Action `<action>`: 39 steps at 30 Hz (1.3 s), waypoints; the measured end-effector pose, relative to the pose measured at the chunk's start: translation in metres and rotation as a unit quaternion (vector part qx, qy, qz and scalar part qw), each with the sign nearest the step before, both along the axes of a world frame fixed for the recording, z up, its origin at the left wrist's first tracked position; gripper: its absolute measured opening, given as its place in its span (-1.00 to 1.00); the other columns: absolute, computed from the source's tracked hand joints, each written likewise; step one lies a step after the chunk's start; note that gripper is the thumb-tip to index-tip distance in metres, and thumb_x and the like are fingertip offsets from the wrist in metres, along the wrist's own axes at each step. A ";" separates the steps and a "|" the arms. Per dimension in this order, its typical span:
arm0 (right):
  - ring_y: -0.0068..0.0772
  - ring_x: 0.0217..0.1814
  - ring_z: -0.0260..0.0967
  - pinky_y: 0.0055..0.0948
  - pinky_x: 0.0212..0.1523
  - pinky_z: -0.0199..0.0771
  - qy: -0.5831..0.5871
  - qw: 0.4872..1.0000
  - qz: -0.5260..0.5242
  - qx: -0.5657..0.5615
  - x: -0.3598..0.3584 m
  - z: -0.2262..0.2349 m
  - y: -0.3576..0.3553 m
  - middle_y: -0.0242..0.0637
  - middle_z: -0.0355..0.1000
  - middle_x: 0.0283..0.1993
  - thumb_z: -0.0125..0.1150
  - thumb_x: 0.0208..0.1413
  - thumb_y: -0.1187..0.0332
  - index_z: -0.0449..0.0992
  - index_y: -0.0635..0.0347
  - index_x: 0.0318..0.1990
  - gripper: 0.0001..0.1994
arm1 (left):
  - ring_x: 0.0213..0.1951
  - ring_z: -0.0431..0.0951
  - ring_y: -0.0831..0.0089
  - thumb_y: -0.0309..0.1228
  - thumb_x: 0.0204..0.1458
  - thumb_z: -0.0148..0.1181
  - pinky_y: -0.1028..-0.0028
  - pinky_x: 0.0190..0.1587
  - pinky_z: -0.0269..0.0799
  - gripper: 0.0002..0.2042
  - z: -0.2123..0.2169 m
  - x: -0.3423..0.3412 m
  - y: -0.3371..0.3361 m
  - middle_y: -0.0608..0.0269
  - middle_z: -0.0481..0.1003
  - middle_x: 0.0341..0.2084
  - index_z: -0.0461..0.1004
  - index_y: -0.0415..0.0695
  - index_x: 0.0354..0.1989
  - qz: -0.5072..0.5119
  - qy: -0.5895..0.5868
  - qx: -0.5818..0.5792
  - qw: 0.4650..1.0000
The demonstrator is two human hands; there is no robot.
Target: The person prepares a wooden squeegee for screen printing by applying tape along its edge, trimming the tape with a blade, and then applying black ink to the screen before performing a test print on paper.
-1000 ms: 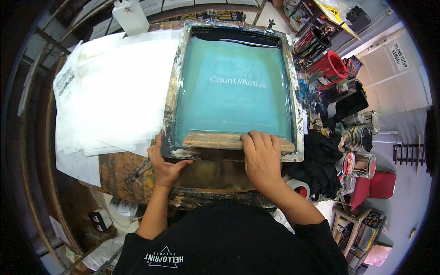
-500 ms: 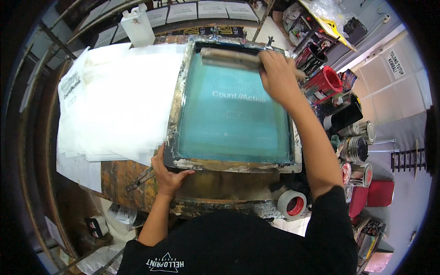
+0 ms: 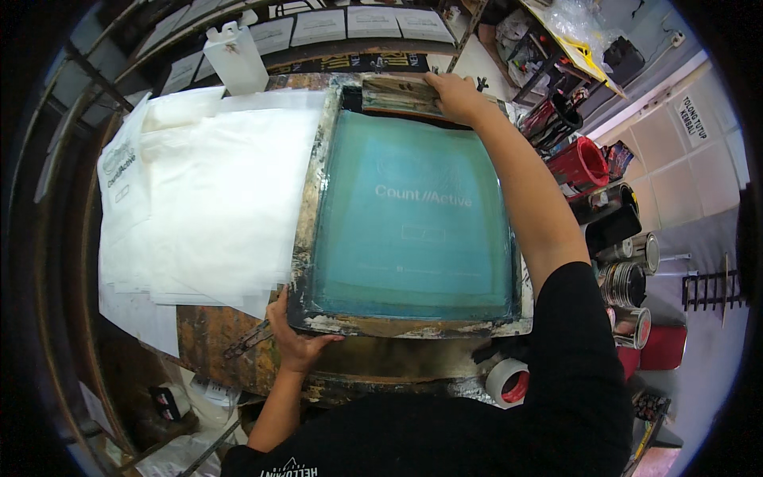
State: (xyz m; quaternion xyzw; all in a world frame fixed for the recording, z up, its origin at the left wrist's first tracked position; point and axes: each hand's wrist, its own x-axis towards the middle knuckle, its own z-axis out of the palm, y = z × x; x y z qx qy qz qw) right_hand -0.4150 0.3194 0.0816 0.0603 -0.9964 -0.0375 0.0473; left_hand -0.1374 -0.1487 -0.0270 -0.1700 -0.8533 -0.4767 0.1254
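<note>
A screen-printing frame (image 3: pixel 304 238) with teal mesh (image 3: pixel 413 270) lies on the worktable, its pale design showing through. My left hand (image 3: pixel 298 338) is closed around the frame's near left corner, thumb along the front edge. At the far end of the frame, a wooden squeegee (image 3: pixel 393 94) rests inside by the back edge. My right hand (image 3: pixel 461 99) reaches over the mesh, its fingers closed at the squeegee's right part; the fingertips are partly hidden. Left of the frame lies a spread stack of white printed sheets (image 3: pixel 222 191).
A white plastic jug (image 3: pixel 237 60) stands behind the sheets. Paint cans, one a red-smeared can (image 3: pixel 584 163), line the right side. A tape roll (image 3: pixel 507 383) sits at the table's near edge. Racks with printed sheets (image 3: pixel 318 28) stand at the back.
The squeegee and my right hand have moved to the far end of the frame, uncovering the upper mesh. The view has shifted, so the frame sits lower. My left hand keeps its corner hold.
</note>
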 end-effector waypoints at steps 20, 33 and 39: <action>-0.13 0.16 0.35 0.09 0.12 0.15 0.115 0.992 -0.024 0.037 0.021 -0.026 -0.025 -0.27 0.40 0.05 0.38 -0.03 0.43 0.27 0.12 0.15 -0.43 | 0.02 0.36 0.15 0.32 -0.46 0.50 0.18 0.05 0.36 0.25 0.005 -0.001 0.001 0.03 0.30 -0.01 0.15 -0.32 0.37 0.001 0.000 -0.016 1.000; -0.13 0.08 0.41 0.23 0.14 0.20 0.095 0.995 -0.019 0.003 0.019 -0.015 -0.023 -0.30 0.45 -0.06 0.25 0.05 0.48 0.34 0.10 0.05 -0.61 | 0.01 0.37 0.13 0.29 -0.48 0.53 0.17 0.05 0.36 0.25 0.010 -0.004 0.005 0.02 0.30 -0.03 0.16 -0.33 0.36 -0.003 -0.015 0.019 1.000; -0.13 0.09 0.39 0.23 0.14 0.19 0.158 0.987 0.014 0.013 0.038 -0.031 -0.029 -0.30 0.43 -0.06 0.28 0.02 0.48 0.32 0.10 0.04 -0.59 | -0.01 0.37 0.12 0.33 -0.50 0.52 0.16 0.05 0.35 0.27 0.008 -0.004 0.002 0.02 0.30 -0.04 0.17 -0.35 0.35 0.001 0.002 -0.036 0.999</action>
